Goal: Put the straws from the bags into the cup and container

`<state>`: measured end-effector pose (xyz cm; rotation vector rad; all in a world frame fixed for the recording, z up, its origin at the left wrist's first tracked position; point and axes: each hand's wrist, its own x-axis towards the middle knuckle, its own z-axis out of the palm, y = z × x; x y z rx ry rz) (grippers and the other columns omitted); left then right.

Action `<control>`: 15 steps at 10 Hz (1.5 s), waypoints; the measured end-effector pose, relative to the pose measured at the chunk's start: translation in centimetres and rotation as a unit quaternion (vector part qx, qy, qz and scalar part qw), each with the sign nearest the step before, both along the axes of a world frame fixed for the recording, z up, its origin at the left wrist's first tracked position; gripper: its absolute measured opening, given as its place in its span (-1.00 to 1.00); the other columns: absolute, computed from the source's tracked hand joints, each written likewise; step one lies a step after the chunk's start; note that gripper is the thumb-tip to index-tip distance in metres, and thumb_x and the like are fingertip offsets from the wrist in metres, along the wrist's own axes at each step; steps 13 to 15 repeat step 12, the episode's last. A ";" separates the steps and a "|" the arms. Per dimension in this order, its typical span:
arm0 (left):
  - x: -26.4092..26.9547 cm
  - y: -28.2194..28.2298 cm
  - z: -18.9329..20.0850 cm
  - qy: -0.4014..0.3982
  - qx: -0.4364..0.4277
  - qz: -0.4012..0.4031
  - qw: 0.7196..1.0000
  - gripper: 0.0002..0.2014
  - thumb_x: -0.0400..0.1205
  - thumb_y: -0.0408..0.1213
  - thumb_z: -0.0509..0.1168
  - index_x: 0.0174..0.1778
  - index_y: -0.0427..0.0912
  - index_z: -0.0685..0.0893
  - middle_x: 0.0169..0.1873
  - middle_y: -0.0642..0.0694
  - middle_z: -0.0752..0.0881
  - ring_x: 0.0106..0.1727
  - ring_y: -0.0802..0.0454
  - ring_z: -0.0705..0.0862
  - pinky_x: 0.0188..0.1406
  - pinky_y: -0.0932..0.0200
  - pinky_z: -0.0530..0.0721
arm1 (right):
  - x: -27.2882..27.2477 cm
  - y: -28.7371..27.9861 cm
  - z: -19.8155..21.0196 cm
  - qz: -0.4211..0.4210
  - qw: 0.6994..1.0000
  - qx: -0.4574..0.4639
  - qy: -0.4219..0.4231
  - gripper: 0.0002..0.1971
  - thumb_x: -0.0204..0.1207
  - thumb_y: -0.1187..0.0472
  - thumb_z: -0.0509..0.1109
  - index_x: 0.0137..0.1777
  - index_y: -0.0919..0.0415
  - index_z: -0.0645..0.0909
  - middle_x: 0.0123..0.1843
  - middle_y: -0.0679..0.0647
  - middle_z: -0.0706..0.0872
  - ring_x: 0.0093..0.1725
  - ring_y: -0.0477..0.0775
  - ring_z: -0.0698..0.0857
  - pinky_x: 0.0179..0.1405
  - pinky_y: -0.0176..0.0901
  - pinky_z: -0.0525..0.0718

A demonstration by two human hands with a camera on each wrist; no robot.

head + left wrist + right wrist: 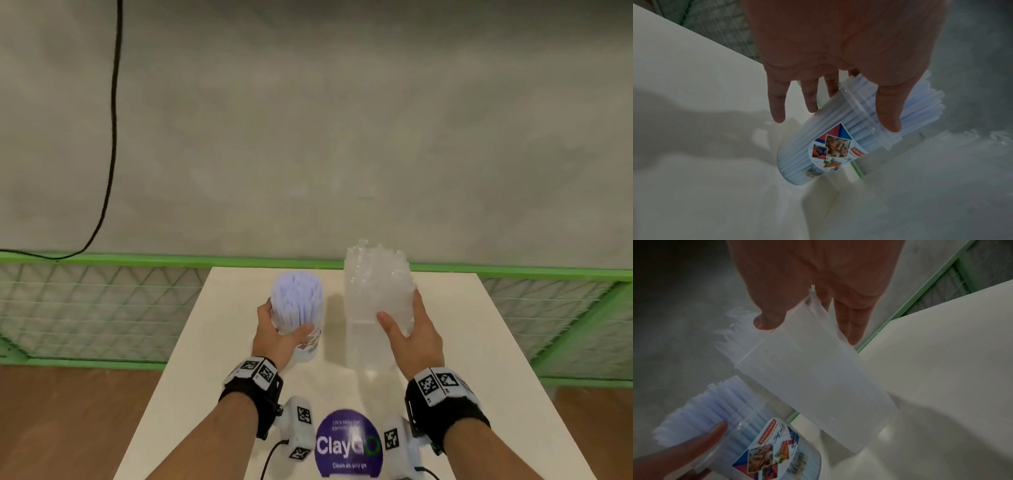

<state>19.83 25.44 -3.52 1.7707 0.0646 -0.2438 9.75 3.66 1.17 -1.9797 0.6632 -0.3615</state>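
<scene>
A clear round cup (307, 346) with a colourful label stands on the white table, packed with pale purple straws (296, 298). My left hand (279, 337) cups that bundle just above the rim, its thumb (888, 110) lying across the front and the other fingers straight beside it. To the right stands a tall clear square container (368, 346) full of clear-wrapped straws (376, 277). My right hand (409, 334) spans them at the rim, thumb in front and straight fingers on the right side. No bags are in view.
The white table (486, 349) backs onto a green mesh fence (102, 308) and a grey wall. A purple "ClayGo" sign (347, 443) stands at the near edge between my wrists. A black cable (114, 137) hangs on the left.
</scene>
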 end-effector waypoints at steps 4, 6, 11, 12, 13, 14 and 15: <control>11.8 -4.3 -0.2 -0.012 0.005 -0.005 1.000 -0.23 0.36 -0.17 0.66 0.30 0.18 0.27 0.12 0.19 0.52 0.24 -0.10 0.65 0.36 -0.08 0.56 | 11.2 -3.6 -0.9 0.016 1.000 -0.024 0.009 -0.12 0.52 -0.26 0.38 0.72 -0.14 0.00 0.68 -0.06 0.31 0.63 0.10 0.34 0.59 -0.02 0.30; 12.6 -4.5 -0.1 -0.003 0.011 -0.008 1.000 -0.20 0.39 -0.17 0.64 0.41 0.10 0.28 0.19 0.12 0.52 0.23 -0.09 0.62 0.36 -0.08 0.55 | 12.4 -3.8 -1.2 0.009 0.999 -0.031 0.015 -0.12 0.50 -0.30 0.37 0.72 -0.18 -0.01 0.68 -0.07 0.32 0.62 0.12 0.35 0.61 0.02 0.31; 12.6 -4.3 1.3 -0.006 0.050 -0.018 0.999 0.01 0.32 -0.16 0.68 0.58 -0.01 0.19 0.42 0.03 0.44 0.43 -0.09 0.51 0.39 0.00 0.49 | 13.1 -3.4 -0.3 0.013 1.000 -0.014 0.020 -0.12 0.53 -0.23 0.40 0.73 -0.11 -0.01 0.68 0.00 0.32 0.64 0.11 0.33 0.57 -0.08 0.26; 12.4 -3.9 2.0 -0.026 0.088 -0.009 0.996 0.28 0.21 -0.08 0.73 0.70 0.07 -0.02 0.68 -0.03 0.16 0.64 -0.10 0.28 0.60 -0.11 0.33 | 13.2 -3.5 0.3 0.016 1.000 0.001 0.014 -0.08 0.54 -0.19 0.41 0.73 -0.08 -0.08 0.72 -0.02 0.20 0.67 0.07 0.25 0.58 -0.10 0.22; 12.4 -3.9 2.0 -0.026 0.088 -0.009 0.996 0.28 0.21 -0.08 0.73 0.70 0.07 -0.02 0.68 -0.03 0.16 0.64 -0.10 0.28 0.60 -0.11 0.33 | 13.2 -3.5 0.3 0.016 1.000 0.001 0.014 -0.08 0.54 -0.19 0.41 0.73 -0.08 -0.08 0.72 -0.02 0.20 0.67 0.07 0.25 0.58 -0.10 0.22; 12.4 -3.9 2.0 -0.026 0.088 -0.009 0.996 0.28 0.21 -0.08 0.73 0.70 0.07 -0.02 0.68 -0.03 0.16 0.64 -0.10 0.28 0.60 -0.11 0.33 | 13.2 -3.5 0.3 0.016 1.000 0.001 0.014 -0.08 0.54 -0.19 0.41 0.73 -0.08 -0.08 0.72 -0.02 0.20 0.67 0.07 0.25 0.58 -0.10 0.22; 12.4 -3.9 2.0 -0.026 0.088 -0.009 0.996 0.28 0.21 -0.08 0.73 0.70 0.07 -0.02 0.68 -0.03 0.16 0.64 -0.10 0.28 0.60 -0.11 0.33 | 13.2 -3.5 0.3 0.016 1.000 0.001 0.014 -0.08 0.54 -0.19 0.41 0.73 -0.08 -0.08 0.72 -0.02 0.20 0.67 0.07 0.25 0.58 -0.10 0.22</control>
